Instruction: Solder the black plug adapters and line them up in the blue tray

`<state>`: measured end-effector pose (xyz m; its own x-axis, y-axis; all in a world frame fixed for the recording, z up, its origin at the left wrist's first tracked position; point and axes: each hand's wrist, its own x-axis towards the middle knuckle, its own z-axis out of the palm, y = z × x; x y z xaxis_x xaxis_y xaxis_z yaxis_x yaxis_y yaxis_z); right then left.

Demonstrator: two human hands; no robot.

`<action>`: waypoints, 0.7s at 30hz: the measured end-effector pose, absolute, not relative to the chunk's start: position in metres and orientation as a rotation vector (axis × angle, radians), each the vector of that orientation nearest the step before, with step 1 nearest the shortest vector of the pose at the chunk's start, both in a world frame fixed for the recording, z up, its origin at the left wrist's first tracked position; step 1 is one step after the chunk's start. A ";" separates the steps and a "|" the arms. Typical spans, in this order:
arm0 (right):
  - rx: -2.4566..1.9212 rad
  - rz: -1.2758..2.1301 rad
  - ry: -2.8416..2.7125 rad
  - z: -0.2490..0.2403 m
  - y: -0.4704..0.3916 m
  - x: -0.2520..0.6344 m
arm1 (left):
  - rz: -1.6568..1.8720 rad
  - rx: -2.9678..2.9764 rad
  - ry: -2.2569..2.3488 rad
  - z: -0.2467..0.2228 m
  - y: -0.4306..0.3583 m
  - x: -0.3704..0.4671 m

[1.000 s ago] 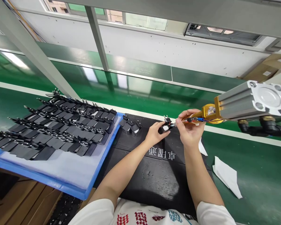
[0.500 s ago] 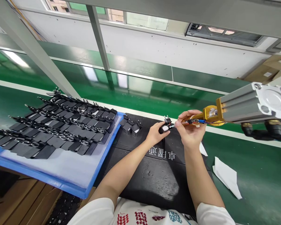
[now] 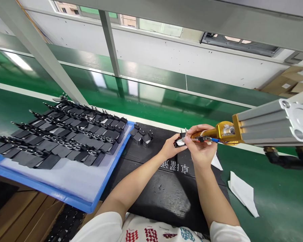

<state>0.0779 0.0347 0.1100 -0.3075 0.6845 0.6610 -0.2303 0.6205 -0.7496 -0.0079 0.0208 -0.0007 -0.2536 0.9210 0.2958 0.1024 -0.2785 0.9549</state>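
My left hand [image 3: 171, 147] grips a black two-pin plug adapter [image 3: 179, 142] with a white inside, its pins pointing up. Against the adapter's right side, the thumb and fingers of my right hand [image 3: 200, 146] are pinched together. What they hold is hidden. Across that hand, in view, lies the orange front end of a metal air-cylinder tool [image 3: 265, 126] with a blue wire; whether my fingers grip it I cannot tell. Left of my hands, a few more plug adapters [image 3: 141, 136] stand on the black mat [image 3: 164, 191] with white lettering.
At left, a blue tray [image 3: 96, 191] carries several rows of black plug adapters [image 3: 75, 134]. A folded white paper [image 3: 243, 193] lies on the green table [image 3: 275, 198] at right. A grey post [image 3: 109, 43] rises behind, and cardboard boxes [image 3: 280, 80] sit far right.
My right hand has shifted slightly left and down, onto the adapter, and its fingers now cover more of it. The adapter looks tilted differently in my left hand.
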 end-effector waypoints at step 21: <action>-0.253 1.127 -1.609 0.100 0.057 0.085 | 1.089 1.430 1.870 0.013 0.020 -0.045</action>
<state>0.0850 0.0569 0.1002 -0.3760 0.6669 0.6434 -0.3770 0.5242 -0.7636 -0.0454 0.0199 0.0130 -0.2900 0.9555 0.0538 0.5181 0.1095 0.8483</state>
